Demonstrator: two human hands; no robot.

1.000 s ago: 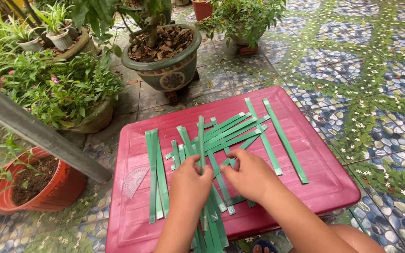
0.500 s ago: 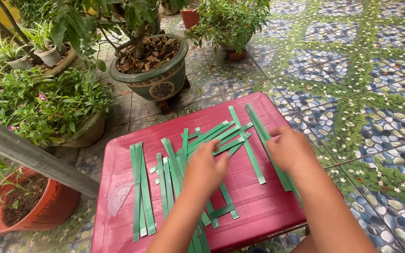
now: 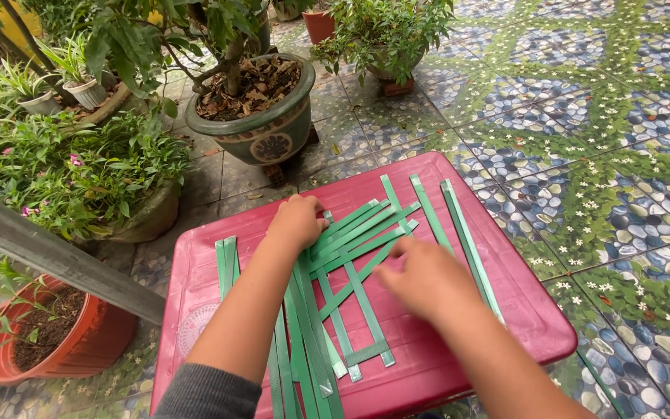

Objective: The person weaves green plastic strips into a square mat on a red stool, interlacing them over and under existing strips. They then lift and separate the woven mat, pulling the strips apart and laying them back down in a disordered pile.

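Left hand (image 3: 298,221), now nearer the red plastic tray's (image 3: 195,271) far edge, presses curled fingers on roughly fifteen crisscrossed green strips (image 3: 350,256); right hand (image 3: 420,279) blurred, fingers unclear.

Our left hand (image 3: 298,223) reaches far forward, arm nearly straight, palm down with fingers curled under. A grey sleeve covers the upper part of that arm. Our right hand (image 3: 420,279) sits nearer, palm down, fingers pointing left and slightly blurred, forearm bare and angled in from the lower right.
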